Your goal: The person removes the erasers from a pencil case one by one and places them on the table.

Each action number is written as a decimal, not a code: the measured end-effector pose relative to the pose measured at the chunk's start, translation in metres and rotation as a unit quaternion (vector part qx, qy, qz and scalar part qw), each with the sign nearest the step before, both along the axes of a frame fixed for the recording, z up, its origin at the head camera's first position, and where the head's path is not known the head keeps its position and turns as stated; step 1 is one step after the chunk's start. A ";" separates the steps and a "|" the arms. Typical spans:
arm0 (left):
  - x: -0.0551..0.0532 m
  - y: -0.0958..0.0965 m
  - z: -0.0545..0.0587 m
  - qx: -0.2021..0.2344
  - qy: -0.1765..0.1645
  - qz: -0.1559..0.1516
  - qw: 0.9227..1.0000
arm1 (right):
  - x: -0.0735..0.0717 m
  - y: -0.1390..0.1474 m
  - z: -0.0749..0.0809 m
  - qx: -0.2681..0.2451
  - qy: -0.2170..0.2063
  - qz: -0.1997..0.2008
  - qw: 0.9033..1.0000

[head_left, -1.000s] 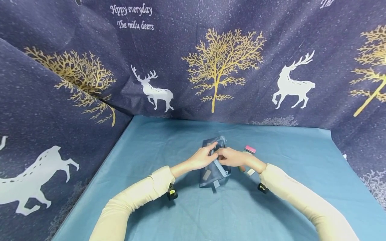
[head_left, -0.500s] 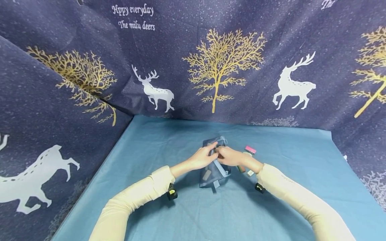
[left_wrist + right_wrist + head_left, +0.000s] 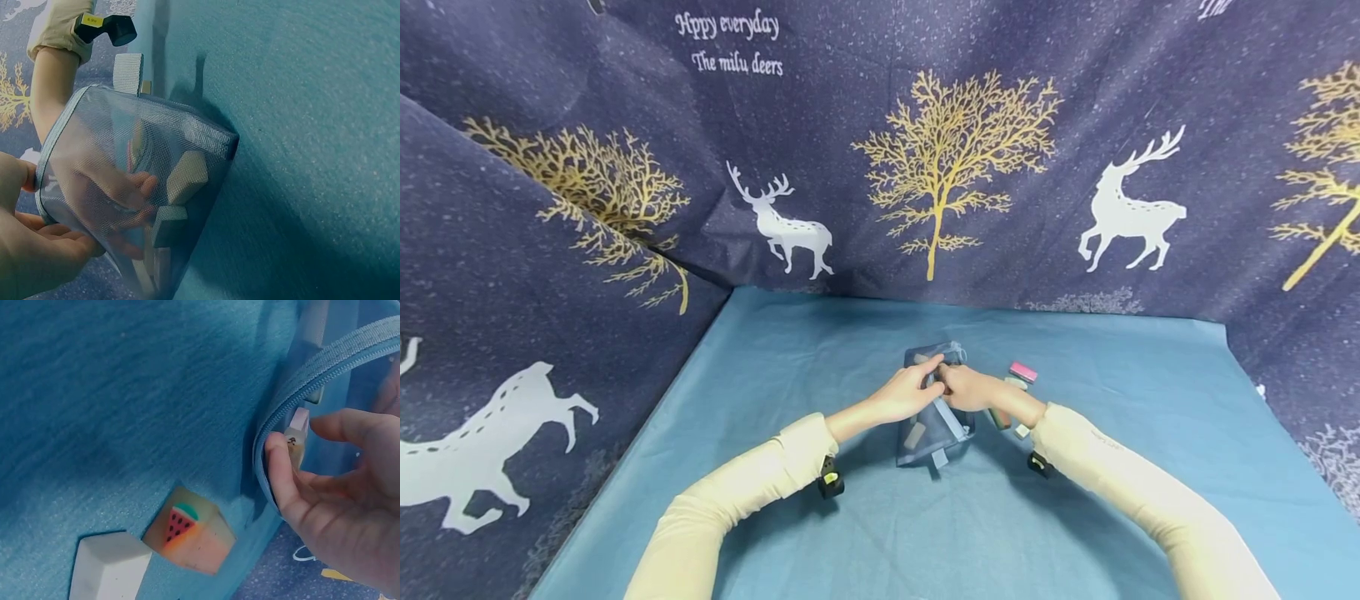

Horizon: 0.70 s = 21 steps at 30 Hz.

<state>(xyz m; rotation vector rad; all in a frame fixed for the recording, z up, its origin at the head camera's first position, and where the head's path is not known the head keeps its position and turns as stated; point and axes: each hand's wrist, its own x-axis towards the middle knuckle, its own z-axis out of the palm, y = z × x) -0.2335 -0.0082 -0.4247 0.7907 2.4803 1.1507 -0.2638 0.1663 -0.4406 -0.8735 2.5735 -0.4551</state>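
A blue mesh zip pouch (image 3: 936, 429) lies tilted on the blue cloth, its zipper (image 3: 325, 369) undone. My left hand (image 3: 906, 393) pinches the rim of its mouth. Through that opening reaches my right hand (image 3: 973, 389), fingers loosely bent and spread; in the left wrist view it shows through the mesh with a gap between thumb and fingers. Pale block-shaped erasers (image 3: 187, 177) lie inside the pouch. Near the right fingertips, in the right wrist view, is a small printed eraser (image 3: 295, 445).
Right of the pouch, on the cloth, are an eraser with a watermelon slice (image 3: 187, 534), a white eraser (image 3: 109, 565) and a pink one (image 3: 1023, 372). A dark curtain (image 3: 1000, 283) printed with deer and trees borders the cloth at the back and left.
My right hand and forearm have shifted slightly left, toward the pouch. The left hand keeps its grip on the rim, and the erasers outside have stayed in place.
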 end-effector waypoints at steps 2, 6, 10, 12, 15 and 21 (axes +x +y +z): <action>0.000 0.000 0.000 -0.002 0.001 -0.002 1.000 | 0.000 -0.001 0.000 0.004 -0.015 -0.006 1.000; 0.000 0.001 0.000 -0.003 0.000 0.000 1.000 | -0.002 -0.002 -0.001 0.004 -0.039 -0.011 0.999; 0.001 0.001 -0.001 0.000 -0.008 -0.001 1.000 | -0.004 -0.002 -0.002 0.001 -0.050 -0.001 0.999; 0.001 0.001 -0.002 0.000 -0.010 -0.002 1.000 | -0.005 -0.003 -0.003 0.005 -0.051 0.004 0.999; 0.001 0.002 -0.002 0.001 -0.009 0.000 1.000 | -0.007 -0.003 -0.005 0.017 -0.055 0.003 0.998; 0.000 0.001 -0.001 0.000 0.008 -0.001 1.000 | -0.006 -0.003 -0.001 0.019 -0.057 0.016 0.998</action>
